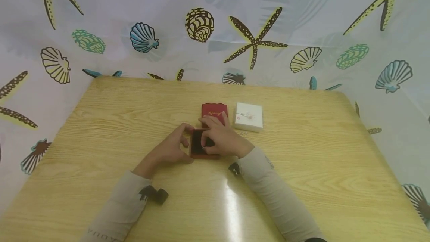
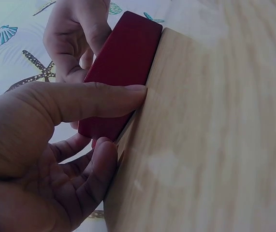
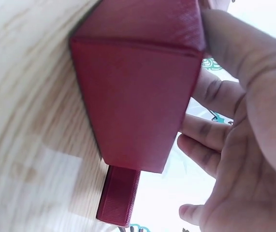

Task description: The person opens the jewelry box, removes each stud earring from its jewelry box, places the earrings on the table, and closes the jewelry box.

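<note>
A red jewelry box base [image 1: 206,157] with a black cushion [image 1: 197,141] inside rests on the table. My left hand [image 1: 173,146] grips its left side; in the left wrist view the thumb lies across the red wall [image 2: 123,58] and the other fingers curl at the far side. My right hand [image 1: 223,137] reaches over the box, thumb and index finger meeting above the cushion. They pinch a tiny shiny piece [image 1: 203,147], too small to tell its kind. Directly behind the base lies a red lid [image 1: 214,107] with gold lettering, partly covered by my right fingers.
A white square box [image 1: 249,117] with a flower print stands right of the red lid. Small shiny pieces [image 1: 243,133] lie just in front of it. The wood-grain table [image 1: 134,104] meets a shell-patterned cloth [image 1: 174,55] at its back and sides.
</note>
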### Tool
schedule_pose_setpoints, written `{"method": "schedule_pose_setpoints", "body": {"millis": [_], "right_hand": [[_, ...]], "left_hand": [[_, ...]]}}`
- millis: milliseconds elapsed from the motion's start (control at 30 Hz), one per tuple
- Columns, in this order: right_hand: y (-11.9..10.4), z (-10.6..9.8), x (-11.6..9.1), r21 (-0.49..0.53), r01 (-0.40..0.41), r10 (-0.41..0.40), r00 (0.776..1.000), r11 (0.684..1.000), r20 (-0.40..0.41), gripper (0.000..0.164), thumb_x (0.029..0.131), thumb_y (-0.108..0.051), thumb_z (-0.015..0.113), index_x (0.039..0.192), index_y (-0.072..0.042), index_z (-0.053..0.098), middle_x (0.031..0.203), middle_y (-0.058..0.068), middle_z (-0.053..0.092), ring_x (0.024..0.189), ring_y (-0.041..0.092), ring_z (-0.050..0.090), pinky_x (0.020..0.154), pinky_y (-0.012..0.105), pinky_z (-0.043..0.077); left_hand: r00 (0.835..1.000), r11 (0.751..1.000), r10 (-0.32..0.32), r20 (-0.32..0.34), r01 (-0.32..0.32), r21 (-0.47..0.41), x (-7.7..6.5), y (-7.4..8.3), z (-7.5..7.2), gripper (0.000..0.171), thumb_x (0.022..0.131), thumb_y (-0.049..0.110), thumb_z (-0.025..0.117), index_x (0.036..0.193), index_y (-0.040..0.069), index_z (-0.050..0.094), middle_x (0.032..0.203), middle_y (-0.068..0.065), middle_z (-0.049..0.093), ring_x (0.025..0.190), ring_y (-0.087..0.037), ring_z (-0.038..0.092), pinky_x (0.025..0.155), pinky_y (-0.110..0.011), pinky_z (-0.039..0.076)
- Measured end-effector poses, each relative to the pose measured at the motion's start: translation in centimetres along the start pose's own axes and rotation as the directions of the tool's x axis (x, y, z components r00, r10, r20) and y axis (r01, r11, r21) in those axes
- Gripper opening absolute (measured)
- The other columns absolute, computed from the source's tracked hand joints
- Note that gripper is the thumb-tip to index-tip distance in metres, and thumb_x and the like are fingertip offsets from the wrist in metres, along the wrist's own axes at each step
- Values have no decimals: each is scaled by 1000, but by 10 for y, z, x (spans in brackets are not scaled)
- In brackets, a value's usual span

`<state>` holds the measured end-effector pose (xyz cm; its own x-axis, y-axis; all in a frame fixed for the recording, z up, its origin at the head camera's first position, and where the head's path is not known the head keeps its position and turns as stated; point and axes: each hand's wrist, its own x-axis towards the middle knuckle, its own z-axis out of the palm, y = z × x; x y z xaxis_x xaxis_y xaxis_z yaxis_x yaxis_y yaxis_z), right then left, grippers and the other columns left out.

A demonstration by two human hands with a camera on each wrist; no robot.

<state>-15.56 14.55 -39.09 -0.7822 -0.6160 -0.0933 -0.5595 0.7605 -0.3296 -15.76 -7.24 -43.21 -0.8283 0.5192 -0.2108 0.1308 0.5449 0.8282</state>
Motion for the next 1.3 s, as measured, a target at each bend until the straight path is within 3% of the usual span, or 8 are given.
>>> {"method": "schedule_pose_setpoints", "body": {"millis": [500,933,1300], "right_hand": [[5,-14,-7,19,0,2,997,1000,-73,6,83,-21,76,83,-20,70,156,12,41,152,32,26,118,71,2],[25,-32,-23,66,-75,83,988,995,-129,6,85,-20,73,81,-21,68,157,13,40,152,32,26,117,71,-5],[47,-32,-47,62,-157,165,975,986,-152,7,84,-18,71,79,-21,68,156,15,41,151,34,27,114,75,-5]], "left_hand": [[1000,1000,4,-5,-4,-15,-2,-1,0,88,68,9,87,141,13,37,135,-14,51,109,-28,57,83,-35,46],[1000,1000,12,-14,-13,-24,-1,-1,1,88,66,5,87,139,11,38,140,-12,47,106,-27,56,82,-33,46],[1000,1000,18,-16,-18,-19,-1,1,1,89,66,5,88,140,10,38,134,-13,51,103,-26,56,79,-32,46]]}}
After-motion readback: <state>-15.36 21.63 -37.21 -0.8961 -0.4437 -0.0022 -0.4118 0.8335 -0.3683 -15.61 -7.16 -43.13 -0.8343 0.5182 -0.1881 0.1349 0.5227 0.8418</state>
